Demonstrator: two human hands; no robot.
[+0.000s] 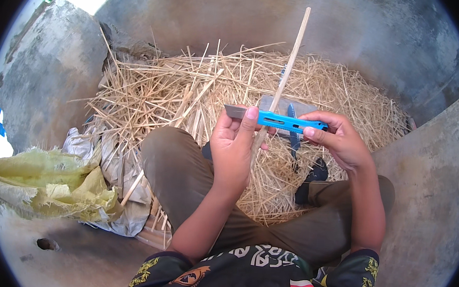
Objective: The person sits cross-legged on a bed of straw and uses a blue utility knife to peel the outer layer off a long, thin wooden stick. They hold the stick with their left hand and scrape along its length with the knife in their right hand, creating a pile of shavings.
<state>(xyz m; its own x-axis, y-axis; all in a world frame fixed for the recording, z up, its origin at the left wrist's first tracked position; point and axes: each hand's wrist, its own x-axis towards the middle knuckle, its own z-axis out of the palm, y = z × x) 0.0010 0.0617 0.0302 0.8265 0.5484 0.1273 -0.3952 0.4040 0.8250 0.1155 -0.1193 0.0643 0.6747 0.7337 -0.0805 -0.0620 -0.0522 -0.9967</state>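
Observation:
A blue utility knife (pixel 282 120) lies level in front of me, its grey blade (pixel 235 112) out and pointing left. My right hand (pixel 343 144) is closed on the knife's rear end, pinching it between thumb and fingers. At the front of the handle, the thumb of my left hand (pixel 233 146) presses against the knife. A long pale wooden strip (pixel 291 62) is also held in my left hand; it slants up and away, passing behind the knife. The strip's lower end runs down beside the left fingers.
Thin shavings and splints heap into a wide pile (pixel 351 99) between my crossed legs (pixel 178 172) and the grey wall (pixel 250 15). On it lie a grey flat block (pixel 281 103) and another blue-handled tool (pixel 294 140). A torn yellow sack (pixel 54 181) is at left.

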